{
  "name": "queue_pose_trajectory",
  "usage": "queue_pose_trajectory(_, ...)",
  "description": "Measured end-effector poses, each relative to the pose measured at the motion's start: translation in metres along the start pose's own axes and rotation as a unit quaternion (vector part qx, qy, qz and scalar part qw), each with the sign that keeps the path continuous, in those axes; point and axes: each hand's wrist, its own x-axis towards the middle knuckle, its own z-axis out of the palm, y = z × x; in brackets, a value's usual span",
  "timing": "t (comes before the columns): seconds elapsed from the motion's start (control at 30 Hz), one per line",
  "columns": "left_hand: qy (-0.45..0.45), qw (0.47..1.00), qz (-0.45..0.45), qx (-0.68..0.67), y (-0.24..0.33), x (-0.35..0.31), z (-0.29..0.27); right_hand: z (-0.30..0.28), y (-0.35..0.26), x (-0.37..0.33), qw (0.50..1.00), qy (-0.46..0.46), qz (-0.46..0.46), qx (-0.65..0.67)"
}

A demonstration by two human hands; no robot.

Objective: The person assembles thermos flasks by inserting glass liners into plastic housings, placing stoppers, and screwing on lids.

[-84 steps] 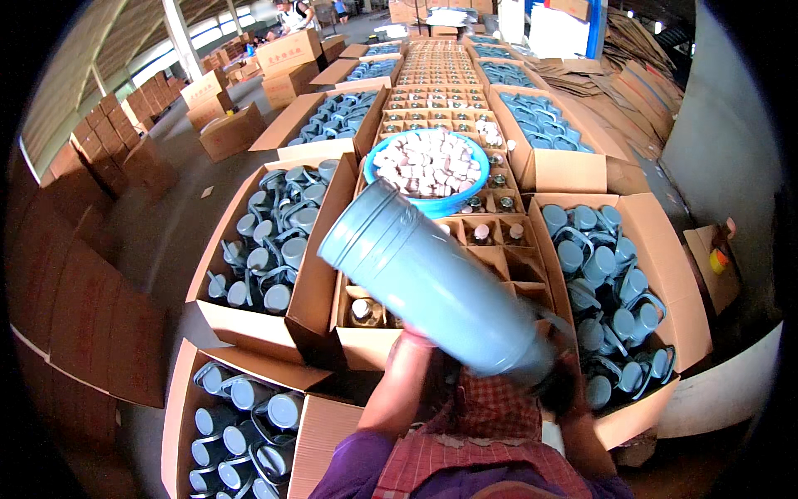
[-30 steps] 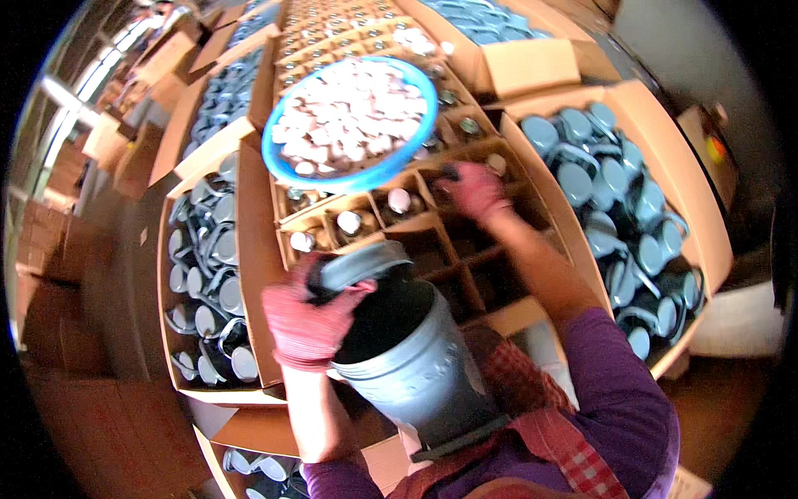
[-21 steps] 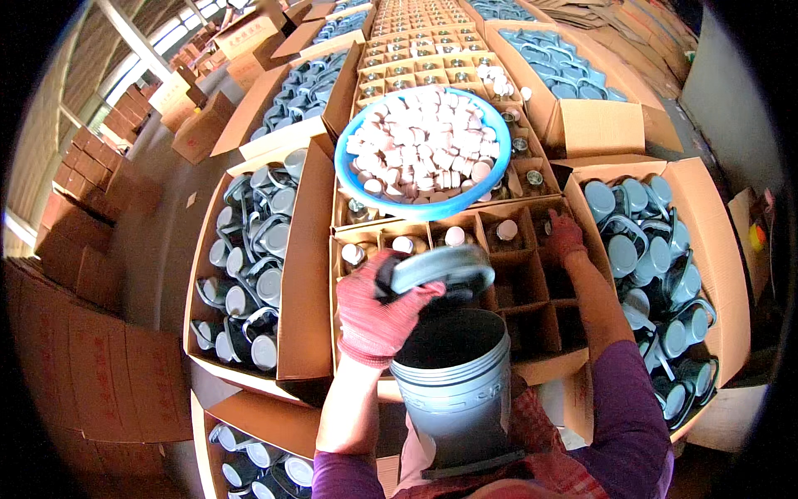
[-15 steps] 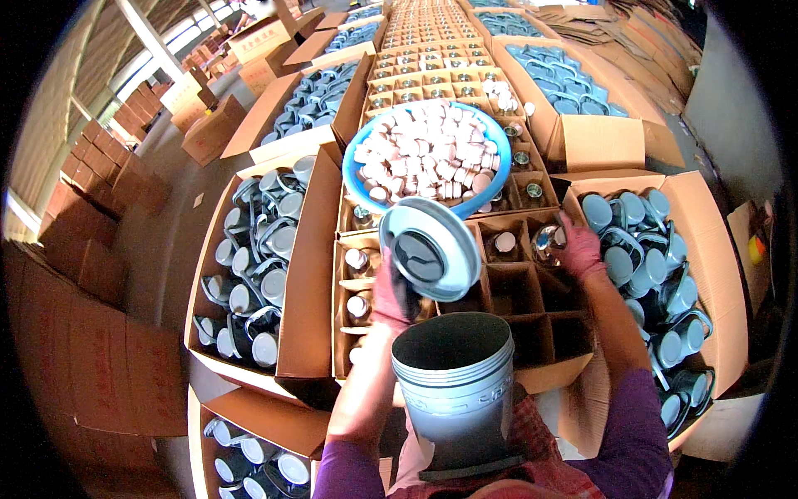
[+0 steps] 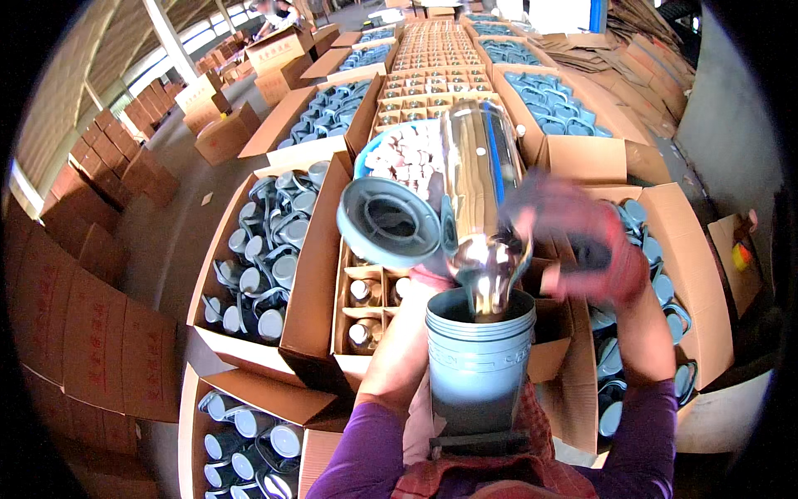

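In my left hand (image 5: 434,276) I am clamping a round grey-blue lid (image 5: 389,223), tilted and hanging in the air left of the silvery glass flask (image 5: 474,166); most of that hand's fingers are hiding behind these things. The flask is hanging upside down, leaning a little, its narrow neck dipping at the mouth of the grey-blue cylinder (image 5: 478,358), which is standing upright between my forearms, before my checked apron (image 5: 538,424). My gloved right hand (image 5: 594,241) is blurring just right of the flask's shoulder, and I cannot tell whether its fingers are gripping the glass or only lying beside it. Behind the flask, a blue basin (image 5: 360,162) is holding a heap of white caps (image 5: 405,156). Under and behind my hands, a divided carton (image 5: 550,361) is holding white-capped flasks (image 5: 363,334) in its left compartments. An open left carton (image 5: 320,279) and an open right carton (image 5: 697,291) are flanking it, both holding many grey-blue pieces (image 5: 284,269) with rounded ends.
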Motion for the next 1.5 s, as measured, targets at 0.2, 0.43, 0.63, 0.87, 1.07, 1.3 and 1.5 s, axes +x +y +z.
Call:
queue_pose_trajectory(0.2, -0.006, 0.998, 0.057, 0.018, 0.024, -0.030, 0.004, 0.000, 0.072, -0.009, 0.885, 0.282, 0.151, 0.340)
queue_pose_trajectory(0.43, -0.100, 0.994, 0.001, 0.048, 0.049, -0.066, 0.017, 0.061, 0.037, -0.014, 0.862, -0.102, 0.195, 0.456)
queue_pose_trajectory(0.63, 0.102, 0.992, 0.066, 0.019, 0.069, -0.060, 0.009, 0.073, 0.014, -0.004, 0.937, -0.257, 0.201, 0.123)
queue_pose_trajectory(0.87, 0.059, 0.879, 0.338, 0.330, 0.070, -0.081, -0.005, 0.083, 0.024, -0.022, 0.933, -0.024, 0.269, 0.239)
queue_pose_trajectory(1.07, -0.179, 0.826, 0.176, 0.504, 0.063, -0.091, 0.033, 0.122, 0.019, -0.047, 0.792, 0.227, 0.191, 0.533)
queue_pose_trajectory(1.3, -0.305, 0.776, 0.318, 0.450, 0.051, -0.078, 0.046, 0.125, 0.030, -0.092, 0.773, 0.280, 0.172, 0.543)
queue_pose_trajectory(1.5, -0.389, 0.703, 0.133, 0.581, 0.087, -0.075, 0.054, 0.113, 0.004, -0.071, 0.936, 0.257, 0.098, 0.219)
